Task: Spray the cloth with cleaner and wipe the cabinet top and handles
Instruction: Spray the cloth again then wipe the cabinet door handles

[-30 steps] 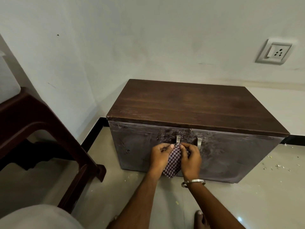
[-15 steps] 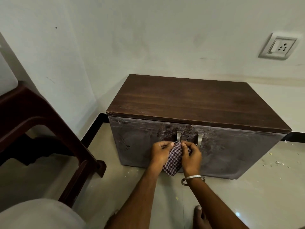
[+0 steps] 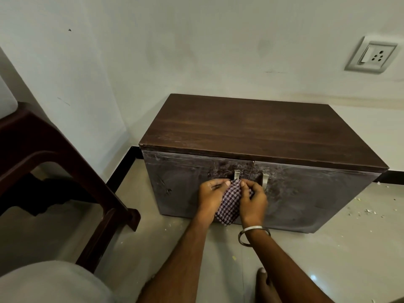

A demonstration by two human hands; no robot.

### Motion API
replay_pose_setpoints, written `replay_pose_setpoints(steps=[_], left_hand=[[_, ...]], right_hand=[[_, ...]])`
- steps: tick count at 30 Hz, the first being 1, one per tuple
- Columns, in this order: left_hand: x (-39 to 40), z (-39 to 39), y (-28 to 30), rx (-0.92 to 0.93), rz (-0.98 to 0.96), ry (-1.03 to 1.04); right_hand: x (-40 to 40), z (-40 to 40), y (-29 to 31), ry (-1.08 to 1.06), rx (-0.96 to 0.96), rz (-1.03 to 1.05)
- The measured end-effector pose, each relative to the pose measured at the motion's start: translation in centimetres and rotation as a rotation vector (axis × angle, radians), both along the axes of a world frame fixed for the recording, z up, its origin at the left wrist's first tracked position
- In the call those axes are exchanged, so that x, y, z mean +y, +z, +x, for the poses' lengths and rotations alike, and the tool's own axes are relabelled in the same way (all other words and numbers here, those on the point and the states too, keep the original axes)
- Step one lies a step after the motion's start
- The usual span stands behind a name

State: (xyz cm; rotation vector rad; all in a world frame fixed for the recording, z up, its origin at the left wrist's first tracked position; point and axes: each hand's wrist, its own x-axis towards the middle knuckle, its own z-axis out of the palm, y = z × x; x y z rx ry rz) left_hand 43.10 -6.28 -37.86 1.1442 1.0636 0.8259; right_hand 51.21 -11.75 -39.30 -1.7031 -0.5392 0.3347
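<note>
The cloth (image 3: 229, 201) has small checks in dark purple and white. The cabinet (image 3: 258, 132) has a dark brown top with wood lines running across it. Its two doors are dark grey-brown with pale, dusty smears. The two handles (image 3: 265, 179) are shiny silver. At 4 o'clock from the cloth, a bangle (image 3: 253, 234) is silver too. The wall (image 3: 175, 51) is pale grey-white with a few small dark marks. At 1 o'clock, the socket (image 3: 371, 56) is white in a grey frame. The floor (image 3: 338, 248) is light beige and glossy, with white crumbs at 3 o'clock. A black strip runs along the wall's bottom. At 9 o'clock, the chair (image 3: 65, 167) is dark red-brown.
</note>
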Motion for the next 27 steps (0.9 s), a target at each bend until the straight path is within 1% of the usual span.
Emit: replay_pose_setpoints(steps=[6, 11, 15, 18, 23, 27], left_hand=[[0.1, 0.5, -0.3, 0.101, -0.015, 0.034], [0.2, 1.1, -0.8, 0.188, -0.064, 0.117], [0.5, 1.3, -0.7, 0.196, -0.115, 0.148], [0.8, 0.9, -0.7, 0.171, -0.141, 0.127], [1.2, 0.1, -0.7, 0.105, -0.199, 0.063], [1.2, 0.2, -1.0, 0.119, -0.195, 0.079]], right_hand=[[0.2, -0.5, -1.0, -0.026, 0.044, -0.006], [1.0, -0.4, -1.7, -0.068, 0.230, -0.010], [1.7, -0.2, -1.9, -0.110, 0.298, -0.015], [1.5, -0.5, -1.8, -0.128, 0.308, -0.016], [1.2, -0.8, -1.6, -0.089, 0.305, 0.001], [1.9, -0.6, -1.4, -0.129, 0.321, -0.034]])
